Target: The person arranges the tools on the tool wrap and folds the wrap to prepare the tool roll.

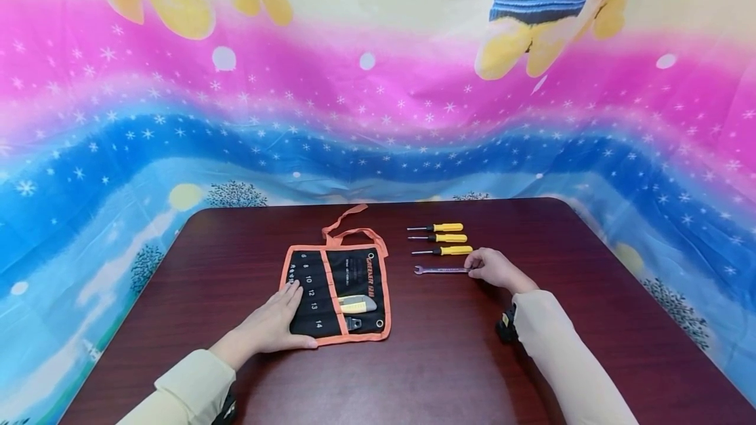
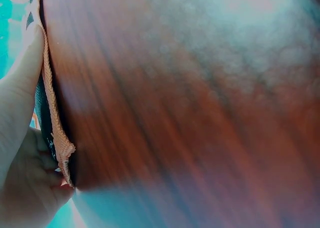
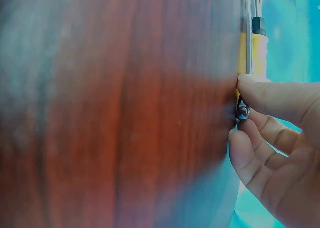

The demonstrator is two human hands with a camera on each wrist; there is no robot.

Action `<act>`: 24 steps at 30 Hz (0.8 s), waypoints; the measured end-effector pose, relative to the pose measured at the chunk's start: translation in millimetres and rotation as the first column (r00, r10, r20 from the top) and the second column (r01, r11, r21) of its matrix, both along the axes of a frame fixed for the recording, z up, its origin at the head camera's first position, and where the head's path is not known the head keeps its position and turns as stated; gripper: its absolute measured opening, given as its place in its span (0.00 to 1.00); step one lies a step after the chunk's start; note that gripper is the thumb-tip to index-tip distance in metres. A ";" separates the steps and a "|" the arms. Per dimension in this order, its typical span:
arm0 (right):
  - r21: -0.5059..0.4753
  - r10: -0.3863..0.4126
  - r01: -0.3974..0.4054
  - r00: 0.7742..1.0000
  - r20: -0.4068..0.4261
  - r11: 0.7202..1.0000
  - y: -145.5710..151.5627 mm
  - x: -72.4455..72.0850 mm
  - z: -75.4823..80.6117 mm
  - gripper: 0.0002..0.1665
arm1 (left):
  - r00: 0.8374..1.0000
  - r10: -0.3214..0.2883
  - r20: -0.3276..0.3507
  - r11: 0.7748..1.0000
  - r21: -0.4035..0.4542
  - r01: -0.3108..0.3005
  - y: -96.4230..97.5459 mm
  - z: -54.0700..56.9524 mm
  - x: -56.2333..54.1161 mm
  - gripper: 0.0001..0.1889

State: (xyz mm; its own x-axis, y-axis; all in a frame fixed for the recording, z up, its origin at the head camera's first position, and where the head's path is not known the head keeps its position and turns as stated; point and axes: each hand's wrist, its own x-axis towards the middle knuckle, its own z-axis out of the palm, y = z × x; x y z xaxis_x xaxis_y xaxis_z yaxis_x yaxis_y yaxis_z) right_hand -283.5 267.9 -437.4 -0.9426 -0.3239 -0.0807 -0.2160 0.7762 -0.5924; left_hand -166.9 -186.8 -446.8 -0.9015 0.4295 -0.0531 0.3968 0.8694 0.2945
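Observation:
My left hand [image 1: 272, 321] rests flat on the left side of a black tool pouch [image 1: 308, 307] with orange edging, fingers extended and thumb along its lower edge. Numbers run down the pouch, and a yellow utility knife [image 1: 356, 305] sits in it. In the left wrist view the pouch's orange edge [image 2: 52, 107] lies beside the thumb. My right hand [image 1: 493, 269] pinches the right end of a silver wrench [image 1: 440, 271], which lies on the table. The right wrist view shows thumb and fingers at the wrench's ring end [image 3: 243, 111].
Three yellow-handled screwdrivers, the nearest a screwdriver [image 1: 455, 250] just beyond the wrench, lie in a column. Orange ties [image 1: 354, 233] trail from the pouch's far edge. A dark red table [image 1: 413, 379] bears everything, with a patterned cloth [image 1: 378, 117] hanging behind and around it.

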 end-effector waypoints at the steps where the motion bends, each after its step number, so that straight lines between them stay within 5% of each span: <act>1: 0.007 0.006 -0.006 1.000 -0.002 1.000 -0.1 0.1 0.2 0.06 | 1.000 0.001 0.000 1.000 0.001 -0.001 0.0 0.3 0.2 0.61; 10: 0.048 0.025 -0.027 0.999 0.029 0.998 -0.7 0.5 0.1 0.06 | 1.000 -0.013 0.003 1.000 0.011 0.013 1.1 0.9 0.7 0.59; 24: -0.038 0.026 -0.026 0.999 0.022 0.999 0.8 4.4 0.1 0.03 | 1.000 -0.015 0.000 1.000 0.004 0.015 0.3 -0.9 -0.9 0.60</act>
State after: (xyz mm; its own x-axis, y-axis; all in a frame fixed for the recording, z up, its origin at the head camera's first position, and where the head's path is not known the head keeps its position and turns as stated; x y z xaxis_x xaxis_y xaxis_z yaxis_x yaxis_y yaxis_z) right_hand -279.1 268.6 -437.2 -0.9320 -0.3515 -0.0889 -0.2222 0.7475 -0.6261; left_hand -167.9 -186.5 -447.7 -0.8950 0.4431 -0.0515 0.4096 0.8621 0.2982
